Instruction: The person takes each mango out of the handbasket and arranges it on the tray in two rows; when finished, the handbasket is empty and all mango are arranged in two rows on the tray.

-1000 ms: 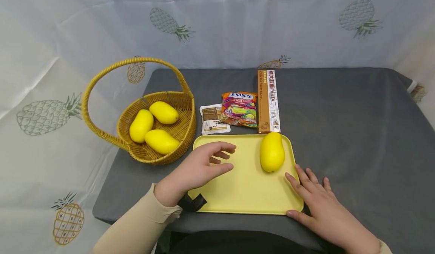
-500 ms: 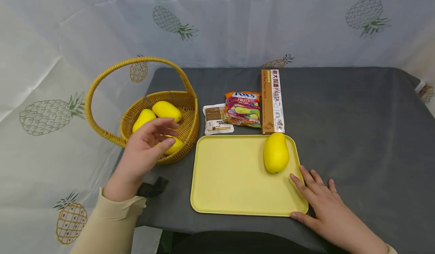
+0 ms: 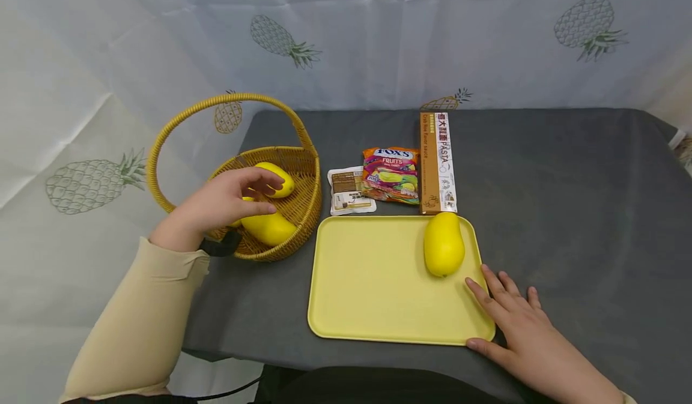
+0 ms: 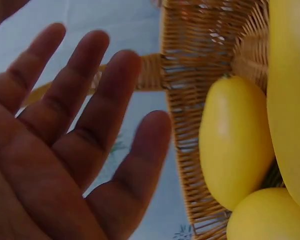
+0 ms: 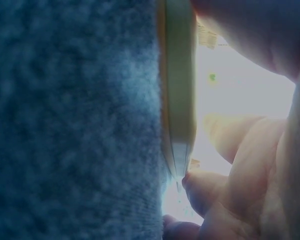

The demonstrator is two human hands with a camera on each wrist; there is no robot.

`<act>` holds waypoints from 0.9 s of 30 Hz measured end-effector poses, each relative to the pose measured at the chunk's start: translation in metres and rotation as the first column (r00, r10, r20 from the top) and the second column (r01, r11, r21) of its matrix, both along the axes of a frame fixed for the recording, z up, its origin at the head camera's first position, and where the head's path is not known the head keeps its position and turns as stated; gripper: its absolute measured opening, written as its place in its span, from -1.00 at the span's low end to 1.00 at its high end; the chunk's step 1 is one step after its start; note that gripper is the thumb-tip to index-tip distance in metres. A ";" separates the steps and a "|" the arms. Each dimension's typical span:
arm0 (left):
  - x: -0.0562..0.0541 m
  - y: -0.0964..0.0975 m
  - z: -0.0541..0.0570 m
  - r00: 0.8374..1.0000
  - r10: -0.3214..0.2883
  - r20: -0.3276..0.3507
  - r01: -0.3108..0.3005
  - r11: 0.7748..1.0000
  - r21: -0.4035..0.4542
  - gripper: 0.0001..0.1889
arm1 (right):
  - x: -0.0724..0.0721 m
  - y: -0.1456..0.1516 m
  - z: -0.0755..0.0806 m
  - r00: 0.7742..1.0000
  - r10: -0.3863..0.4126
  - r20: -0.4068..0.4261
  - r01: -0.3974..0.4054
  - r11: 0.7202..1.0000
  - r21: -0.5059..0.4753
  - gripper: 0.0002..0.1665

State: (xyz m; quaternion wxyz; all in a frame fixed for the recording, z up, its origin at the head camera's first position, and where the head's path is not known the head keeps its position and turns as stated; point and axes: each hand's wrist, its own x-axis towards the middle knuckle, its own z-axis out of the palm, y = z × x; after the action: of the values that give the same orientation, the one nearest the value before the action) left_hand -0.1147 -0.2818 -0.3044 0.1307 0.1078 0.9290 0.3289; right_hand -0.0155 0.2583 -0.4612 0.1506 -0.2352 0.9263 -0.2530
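Note:
My left hand (image 3: 224,203) hovers over the near-left part of the wicker basket (image 3: 312,221), fingers loosely extended and holding nothing. Below it lie yellow mangoes (image 3: 268,229), partly hidden by the hand. In the left wrist view, the spread fingers are apart from the mangoes (image 4: 235,145) in the basket. Another mango (image 3: 443,245) lies near the right side of the pale yellow tray (image 3: 367,284). With fingers spread, my right hand (image 3: 521,332) rests at the tray's right edge. The right wrist view shows its fingertips by the tray rim (image 5: 181,80).
Behind the tray lie a white-and-brown packet (image 3: 350,191), an orange candy bag (image 3: 391,174) and an upright-printed pasta box (image 3: 438,164). The basket's tall handle (image 3: 238,98) arches above it. A pineapple-print curtain (image 3: 367,50) hangs behind the grey table (image 3: 551,200).
My left hand has moved left from above the tray, then forward over the basket. The right hand stays at the tray's edge. The view has shifted slightly; the mangoes keep their places.

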 end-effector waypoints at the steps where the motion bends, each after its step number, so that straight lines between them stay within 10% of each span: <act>1: -0.004 0.001 -0.001 1.000 -0.021 0.022 0.022 1.000 -0.022 -0.47 | 0.000 0.000 0.000 1.000 0.000 -0.002 0.000 1.000 0.000 0.20; 11: -0.022 0.003 -0.020 0.961 -0.142 0.236 0.187 0.966 -0.179 -0.35 | -0.001 0.000 -0.001 1.000 -0.003 -0.001 0.003 1.000 -0.001 0.18; 27: -0.025 0.002 -0.038 0.970 -0.105 0.221 0.169 0.940 -0.297 -0.38 | 0.000 0.001 -0.006 0.999 0.004 -0.038 -0.005 1.000 -0.007 0.16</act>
State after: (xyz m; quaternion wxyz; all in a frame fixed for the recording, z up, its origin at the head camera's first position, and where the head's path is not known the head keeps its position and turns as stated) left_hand -0.1393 -0.2799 -0.3420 0.2624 0.1166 0.9415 0.1764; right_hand -0.0159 0.2592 -0.4668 0.1327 -0.2425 0.9275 -0.2515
